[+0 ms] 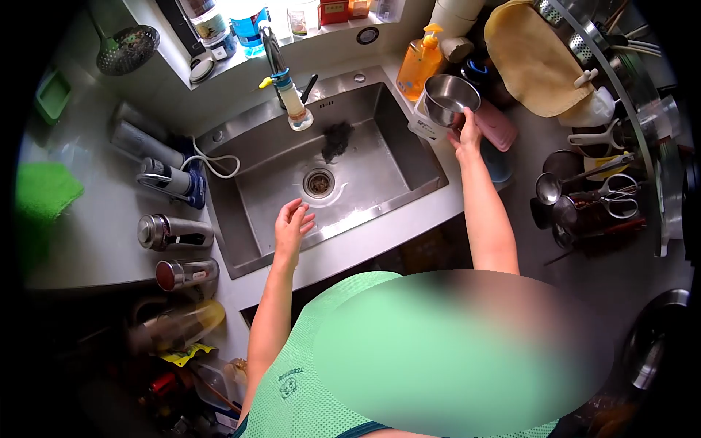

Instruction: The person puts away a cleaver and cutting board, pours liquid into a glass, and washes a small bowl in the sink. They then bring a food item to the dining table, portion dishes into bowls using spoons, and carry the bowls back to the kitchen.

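Observation:
A round stainless steel bowl [451, 101] is gripped at its near rim by my right hand [468, 134], to the right of the sink. Just below the bowl stands a clear plastic container [425, 128], and an orange pump bottle [418, 67] is behind them. My left hand [292, 225] hovers over the near part of the sink [281, 164], fingers loosely apart and holding nothing. Inside the sink lies a dark scrubbing clump [336, 141] near the drain [318, 183]. The faucet [283, 77] with a filter on its spout reaches over the sink.
Several bottles and flasks, including a silver flask [174, 231], line the left counter. A green cloth [45, 193] lies farther left. On the right hang a ladle [549, 187] and scissors [621, 193]. A skimmer [128, 50] hangs at upper left.

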Available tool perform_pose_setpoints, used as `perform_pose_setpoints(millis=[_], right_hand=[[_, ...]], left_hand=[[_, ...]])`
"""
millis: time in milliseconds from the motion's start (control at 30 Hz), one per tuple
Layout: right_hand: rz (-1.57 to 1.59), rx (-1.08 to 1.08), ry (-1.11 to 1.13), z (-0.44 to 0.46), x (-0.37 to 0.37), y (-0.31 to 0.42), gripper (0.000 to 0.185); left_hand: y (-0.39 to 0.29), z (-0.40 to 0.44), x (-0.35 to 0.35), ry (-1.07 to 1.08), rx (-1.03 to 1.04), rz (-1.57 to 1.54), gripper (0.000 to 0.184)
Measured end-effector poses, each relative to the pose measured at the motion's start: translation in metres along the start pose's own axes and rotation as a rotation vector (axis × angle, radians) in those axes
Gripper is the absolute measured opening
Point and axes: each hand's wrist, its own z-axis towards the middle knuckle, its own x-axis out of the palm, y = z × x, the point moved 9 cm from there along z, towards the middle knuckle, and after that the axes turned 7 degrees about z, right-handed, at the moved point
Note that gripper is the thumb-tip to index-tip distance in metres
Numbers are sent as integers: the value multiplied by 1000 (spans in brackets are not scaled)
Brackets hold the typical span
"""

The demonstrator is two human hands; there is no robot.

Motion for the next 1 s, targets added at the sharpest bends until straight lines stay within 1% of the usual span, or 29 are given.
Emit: perform_pose_setpoints(millis=[33, 167, 267, 433, 467, 533, 567, 600, 633, 667, 733, 800, 833, 867, 900, 933, 967, 1000], right_hand=[[-3, 45, 65, -2, 3, -3, 52], [14, 59, 40, 5, -1, -8, 51], [-44, 28, 29, 5, -3, -4, 52], [-35, 68, 54, -2, -4, -4, 60], [-13, 52, -10, -2, -10, -3, 58], [10, -138, -51, -32, -16, 25, 51], [-28, -247, -88, -32, -27, 25, 47], [-64, -356, -121, -35, -34, 25, 43], [-14, -464, -116, -61, -26, 24, 34], [-29, -578, -124, -90, -13, 21, 26], [-146, -506, 202, -109, 28, -27, 20], [-367, -405, 517, -141, 72, -80, 20], [-340, -298, 689, -171, 97, -95, 22], [-312, -184, 859, -203, 119, -107, 26], [-451, -105, 982, -221, 133, -125, 21], [-590, -28, 1105, -238, 144, -142, 19], [-596, -20, 1133, -253, 152, -147, 19], [-756, -184, 1252, -276, 162, -148, 20]], left_hand=[[2, 0, -1, -6, -6, 0, 41], [7, 0, -6, -17, -13, -22, 42], [12, 0, -11, -31, -23, -12, 42], [7, 0, -14, -43, -20, -27, 42], [6, 0, -16, -60, -32, -30, 42], [3, 0, -29, -92, -1, -70, 43], [1, 0, -41, -170, 54, -83, 34], [4, 2, -50, -192, 45, -85, 34], [3, 4, -63, -238, 99, -83, 28], [2, 2, -78, -288, 151, -78, 24], [-6, -5, -93, -336, 178, -131, 21], [-4, -8, -107, -294, 127, -44, 26], [-6, -14, -111, -319, 121, -52, 26], [-21, -22, -107, -311, 208, 195, 31], [-31, -30, -100, -299, 286, 444, 38], [-29, -36, -103, -326, 275, 439, 38], [-24, -40, -105, -328, 234, 381, 43], [-18, -43, -107, -329, 197, 323, 49]])
